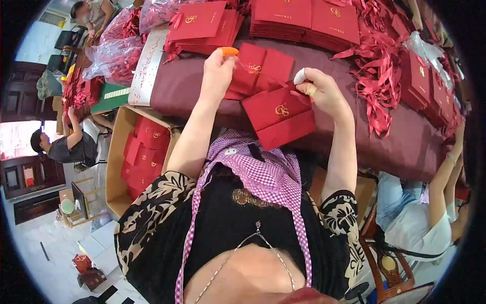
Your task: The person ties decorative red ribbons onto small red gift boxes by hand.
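Note:
My right hand pinches the upper right edge of a red folded paper bag with a gold emblem. A white cover sits on one of its fingers, and yellowish tape wraps another. The bag hangs tilted over the table's near edge. My left hand is raised to the left of it, fingers curled together, with an orange piece at their tips; I cannot tell if that is a finger cover or a tool. Beneath and between my hands lie more red bags on the table.
Stacks of red bags line the far side of the dark red table. Red ribbons pile at the right. A cardboard box of red bags stands at my left. Another person sits at the right; others work at the left.

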{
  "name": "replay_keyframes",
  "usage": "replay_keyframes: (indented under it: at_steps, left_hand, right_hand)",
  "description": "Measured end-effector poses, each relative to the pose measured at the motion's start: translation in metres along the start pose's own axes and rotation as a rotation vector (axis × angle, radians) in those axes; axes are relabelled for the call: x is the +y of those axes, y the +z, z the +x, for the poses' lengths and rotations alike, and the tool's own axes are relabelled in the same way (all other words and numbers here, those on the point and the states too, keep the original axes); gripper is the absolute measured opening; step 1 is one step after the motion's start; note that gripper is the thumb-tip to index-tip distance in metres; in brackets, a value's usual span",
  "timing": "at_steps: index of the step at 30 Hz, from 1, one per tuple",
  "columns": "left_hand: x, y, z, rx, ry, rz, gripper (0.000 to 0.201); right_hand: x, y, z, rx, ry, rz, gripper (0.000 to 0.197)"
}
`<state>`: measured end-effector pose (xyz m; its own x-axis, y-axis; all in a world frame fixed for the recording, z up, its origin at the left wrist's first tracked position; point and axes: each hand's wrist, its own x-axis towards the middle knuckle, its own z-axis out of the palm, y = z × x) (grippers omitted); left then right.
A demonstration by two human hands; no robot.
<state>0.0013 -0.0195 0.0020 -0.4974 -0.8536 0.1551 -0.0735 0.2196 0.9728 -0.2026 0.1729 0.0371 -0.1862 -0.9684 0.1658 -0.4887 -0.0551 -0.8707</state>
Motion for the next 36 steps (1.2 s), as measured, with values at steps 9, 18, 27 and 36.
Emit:
replay_keyframes:
  at_steps: [9,18,27,36]
  left_hand:
    - [0.035,0.015,-0.044,-0.474,0.490,0.506,0.021]
    - [0.043,0.017,-0.052,-0.492,0.065,0.510,0.022]
    - [0.038,0.018,-0.046,-0.509,-0.005,0.361,0.018]
    - [0.019,0.024,-0.034,-0.474,-0.120,0.038,0.019]
  right_hand:
    - [0.009,0.008,0.011,0.013,0.041,0.038,0.008]
    - [0.034,-0.040,-0.026,0.487,0.293,-0.264,0.016]
    - [0.068,-0.023,-0.041,0.412,-0.022,-0.763,0.009]
    - [0.010,-0.030,-0.059,0.536,0.279,0.487,0.016]
